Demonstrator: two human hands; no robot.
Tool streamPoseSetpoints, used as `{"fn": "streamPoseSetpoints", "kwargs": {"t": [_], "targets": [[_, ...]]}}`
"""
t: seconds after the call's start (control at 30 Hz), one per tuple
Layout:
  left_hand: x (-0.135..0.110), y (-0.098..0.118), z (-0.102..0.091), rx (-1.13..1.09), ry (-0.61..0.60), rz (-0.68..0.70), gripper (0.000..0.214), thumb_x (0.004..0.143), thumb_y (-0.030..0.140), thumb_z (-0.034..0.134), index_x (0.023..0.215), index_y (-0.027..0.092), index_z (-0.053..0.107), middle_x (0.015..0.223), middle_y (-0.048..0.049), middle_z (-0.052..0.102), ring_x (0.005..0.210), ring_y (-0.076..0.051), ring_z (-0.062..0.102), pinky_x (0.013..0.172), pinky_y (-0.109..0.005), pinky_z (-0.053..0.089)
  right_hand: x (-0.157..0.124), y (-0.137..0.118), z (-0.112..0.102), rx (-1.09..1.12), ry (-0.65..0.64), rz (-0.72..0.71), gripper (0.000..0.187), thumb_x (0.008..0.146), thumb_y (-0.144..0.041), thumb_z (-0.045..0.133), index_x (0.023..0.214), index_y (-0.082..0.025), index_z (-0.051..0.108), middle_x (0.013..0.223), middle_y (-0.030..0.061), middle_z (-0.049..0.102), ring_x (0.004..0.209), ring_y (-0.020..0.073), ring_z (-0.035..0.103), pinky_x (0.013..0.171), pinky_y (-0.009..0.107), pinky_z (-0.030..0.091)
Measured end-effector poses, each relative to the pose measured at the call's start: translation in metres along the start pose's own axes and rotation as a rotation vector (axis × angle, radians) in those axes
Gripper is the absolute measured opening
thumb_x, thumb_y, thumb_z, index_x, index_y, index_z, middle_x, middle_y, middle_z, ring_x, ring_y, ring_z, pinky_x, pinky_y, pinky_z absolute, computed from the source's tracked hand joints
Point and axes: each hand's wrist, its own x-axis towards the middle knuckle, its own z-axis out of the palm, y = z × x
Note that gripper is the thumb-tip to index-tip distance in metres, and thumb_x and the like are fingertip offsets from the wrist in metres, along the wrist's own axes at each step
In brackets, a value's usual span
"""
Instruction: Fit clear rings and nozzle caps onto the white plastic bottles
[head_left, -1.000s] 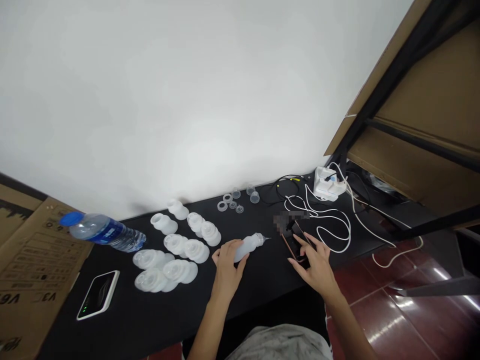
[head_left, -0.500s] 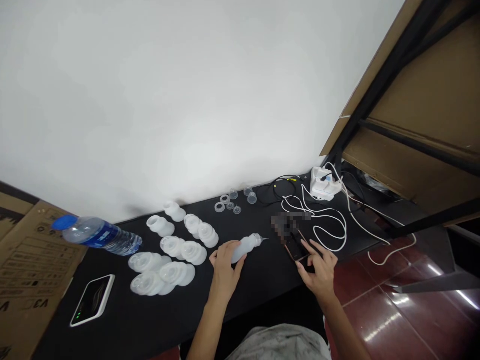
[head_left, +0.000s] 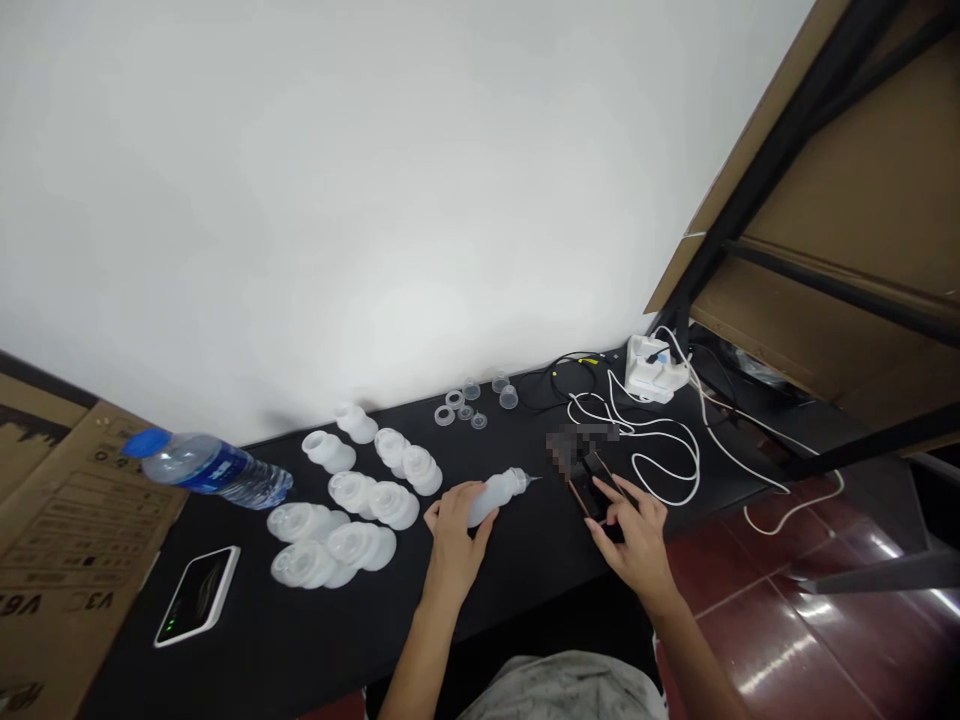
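Observation:
My left hand (head_left: 456,530) is wrapped round a translucent squeeze bottle (head_left: 493,497) with a thin pointed nozzle, which lies tilted on the black table with its tip toward the right. Over the near end of a smartphone (head_left: 587,492) is my right hand (head_left: 634,530), its fingers apart and some fingertips on or just above the screen. The phone lies on the table, its far part blurred out by pixels. To the left of my left hand stand several translucent bottles (head_left: 390,505) in loose rows.
Small clear caps (head_left: 508,398) and rings (head_left: 445,415) lie near the wall. A water bottle (head_left: 217,470) with a blue cap and a white-framed device (head_left: 199,597) are at the left. White cable (head_left: 667,500) loops by a power strip (head_left: 656,368). A cardboard box (head_left: 82,540) borders the left.
The view has shifted slightly, so the table things appear a little further right. My right hand has moved slightly left over the phone, its fingers shifting. My left hand keeps its hold on the squeeze bottle.

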Motion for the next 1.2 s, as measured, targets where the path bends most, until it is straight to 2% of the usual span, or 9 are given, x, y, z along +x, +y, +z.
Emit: {"fn": "streamPoseSetpoints", "kwargs": {"t": [0.13, 0.37, 0.53, 0.67, 0.8, 0.9, 1.0, 1.1, 1.2], "targets": [[0.000, 0.000, 0.001, 0.005, 0.010, 0.010, 0.026, 0.107, 0.030, 0.059, 0.132, 0.029, 0.067, 0.137, -0.0106, 0.073, 0.129, -0.032, 0.068, 0.108, -0.050, 0.044, 0.003, 0.001, -0.004, -0.001, -0.152, -0.072, 0.028, 0.103, -0.036, 0.069, 0.085, -0.028, 0.051, 0.140, 0.0071, 0.078, 0.136, 0.0367, 0.065, 0.103, 0.053, 0.043], [0.000, 0.000, 0.001, 0.004, 0.013, 0.013, 0.026, 0.107, 0.029, 0.061, 0.132, 0.030, 0.066, 0.138, -0.0098, 0.073, 0.131, -0.033, 0.067, 0.109, -0.051, 0.041, 0.006, 0.001, -0.002, -0.038, -0.124, 0.005, 0.033, 0.102, -0.050, 0.072, 0.089, -0.028, 0.051, 0.146, 0.0089, 0.074, 0.139, 0.0404, 0.061, 0.102, 0.055, 0.040], [0.000, 0.002, 0.000, -0.008, 0.009, 0.004, 0.027, 0.107, 0.027, 0.061, 0.133, 0.031, 0.065, 0.139, -0.0084, 0.072, 0.131, -0.032, 0.067, 0.109, -0.050, 0.040, -0.001, 0.000, 0.002, -0.036, 0.113, 0.046, 0.039, 0.105, -0.043, 0.066, 0.081, -0.027, 0.041, 0.125, 0.0090, 0.083, 0.127, 0.0397, 0.068, 0.102, 0.056, 0.038], [0.000, 0.002, -0.001, -0.020, -0.001, -0.014, 0.027, 0.106, 0.027, 0.061, 0.132, 0.030, 0.065, 0.139, -0.0085, 0.072, 0.131, -0.031, 0.067, 0.110, -0.050, 0.039, 0.005, -0.002, -0.005, -0.016, 0.305, 0.079, 0.039, 0.105, -0.044, 0.065, 0.080, -0.028, 0.040, 0.126, 0.0120, 0.083, 0.123, 0.0408, 0.069, 0.101, 0.059, 0.040], [0.000, 0.001, -0.001, -0.025, -0.011, -0.017, 0.027, 0.107, 0.027, 0.060, 0.133, 0.030, 0.064, 0.140, -0.0101, 0.071, 0.132, -0.031, 0.066, 0.110, -0.051, 0.039, 0.027, -0.012, -0.019, 0.012, 0.339, 0.053, 0.033, 0.104, -0.043, 0.067, 0.084, -0.028, 0.046, 0.128, 0.0135, 0.081, 0.122, 0.0413, 0.068, 0.102, 0.060, 0.044], [0.000, 0.001, -0.001, -0.032, -0.007, -0.009, 0.028, 0.107, 0.024, 0.058, 0.134, 0.029, 0.063, 0.141, -0.0105, 0.070, 0.134, -0.031, 0.065, 0.110, -0.051, 0.039, 0.045, -0.027, -0.020, 0.078, 0.287, -0.015, 0.020, 0.101, -0.037, 0.072, 0.095, -0.028, 0.055, 0.133, 0.0142, 0.078, 0.123, 0.0407, 0.067, 0.103, 0.062, 0.048], [-0.001, 0.001, -0.002, -0.035, 0.007, -0.001, 0.030, 0.106, 0.020, 0.058, 0.133, 0.029, 0.063, 0.143, -0.0104, 0.069, 0.135, -0.030, 0.065, 0.111, -0.050, 0.040, 0.059, -0.047, -0.006, 0.213, 0.081, -0.093, 0.017, 0.100, -0.026, 0.073, 0.113, -0.028, 0.061, 0.138, 0.0132, 0.074, 0.124, 0.0374, 0.068, 0.102, 0.060, 0.055], [-0.001, 0.001, -0.001, -0.023, 0.026, 0.001, 0.033, 0.104, 0.015, 0.057, 0.134, 0.029, 0.063, 0.145, -0.0104, 0.069, 0.136, -0.029, 0.065, 0.112, -0.050, 0.041, 0.068, -0.065, 0.019, 0.279, -0.176, -0.113, 0.038, 0.104, -0.019, 0.063, 0.140, -0.029, 0.058, 0.143, 0.0120, 0.070, 0.130, 0.0353, 0.066, 0.107, 0.060, 0.058], [-0.001, 0.000, 0.000, -0.008, 0.038, 0.007, 0.039, 0.102, 0.010, 0.056, 0.135, 0.030, 0.063, 0.147, -0.0101, 0.068, 0.139, -0.029, 0.064, 0.113, -0.050, 0.042, 0.072, -0.073, 0.039, 0.269, -0.260, -0.095, 0.057, 0.104, -0.015, 0.056, 0.158, -0.030, 0.047, 0.147, 0.0127, 0.066, 0.136, 0.0359, 0.064, 0.111, 0.062, 0.058]]}}
